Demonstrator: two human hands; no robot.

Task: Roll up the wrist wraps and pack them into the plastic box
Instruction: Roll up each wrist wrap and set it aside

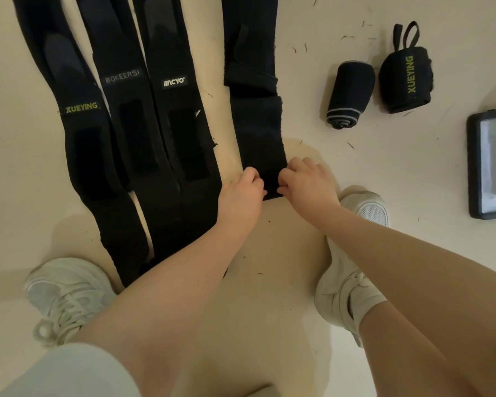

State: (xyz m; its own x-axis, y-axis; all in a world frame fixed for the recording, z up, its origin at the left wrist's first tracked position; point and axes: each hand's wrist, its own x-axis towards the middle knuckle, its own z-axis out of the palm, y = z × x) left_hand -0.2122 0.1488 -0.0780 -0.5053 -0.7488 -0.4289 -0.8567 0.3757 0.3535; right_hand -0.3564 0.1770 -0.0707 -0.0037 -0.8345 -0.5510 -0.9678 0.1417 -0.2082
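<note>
Several black wrist wraps lie flat on the pale floor, running away from me. The rightmost flat wrap has its near end between my hands. My left hand pinches its left corner and my right hand pinches its right corner, fingers curled over the edge. To the left lie three wraps marked XUEYING, BOKEERSI and a white logo. Two rolled wraps stand at the upper right: a grey-striped roll and a XUEYING roll. The plastic box sits at the right edge, partly cut off.
My two white sneakers, the left one and the right one, stand on the floor on either side of my arms. Small dark threads are scattered over the floor near the rolls.
</note>
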